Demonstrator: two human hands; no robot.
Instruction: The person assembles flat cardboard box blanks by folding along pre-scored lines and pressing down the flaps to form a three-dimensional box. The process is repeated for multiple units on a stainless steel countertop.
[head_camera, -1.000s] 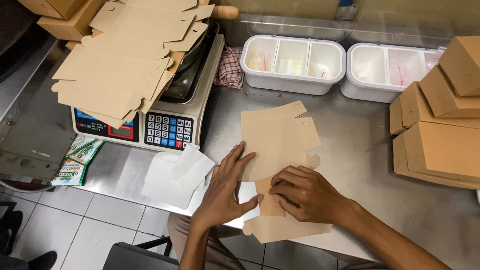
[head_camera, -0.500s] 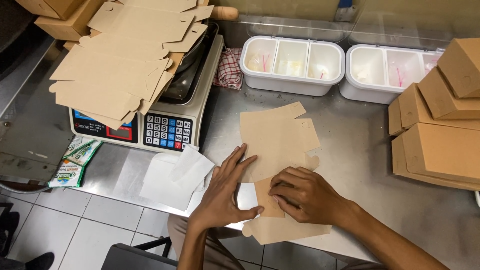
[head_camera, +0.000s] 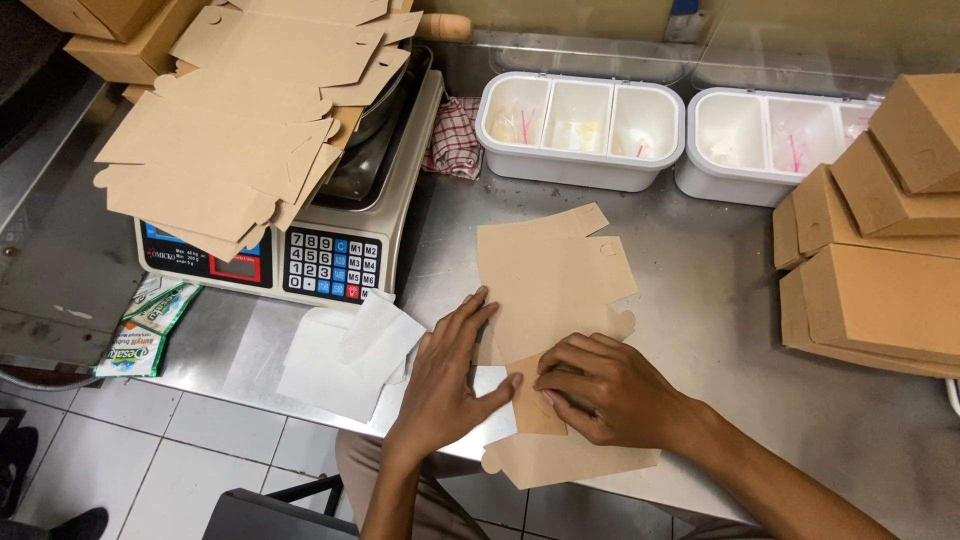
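Compared with a second ago we see almost no change: our left hand (head_camera: 445, 380) still lies flat, fingers together, on the flat brown carton blank (head_camera: 550, 285) on the steel surface (head_camera: 720, 330), while our right hand (head_camera: 610, 390) keeps its fingers curled, pressing down a folded flap (head_camera: 535, 410).

A food shop's packing counter: a stainless steel table (head_camera: 720, 300) carries a digital weighing scale (head_camera: 330, 240) at the left, white divided condiment tubs (head_camera: 580, 130) at the far edge (small sachets inside) and stacked brown takeaway boxes (head_camera: 880, 270) at the right.
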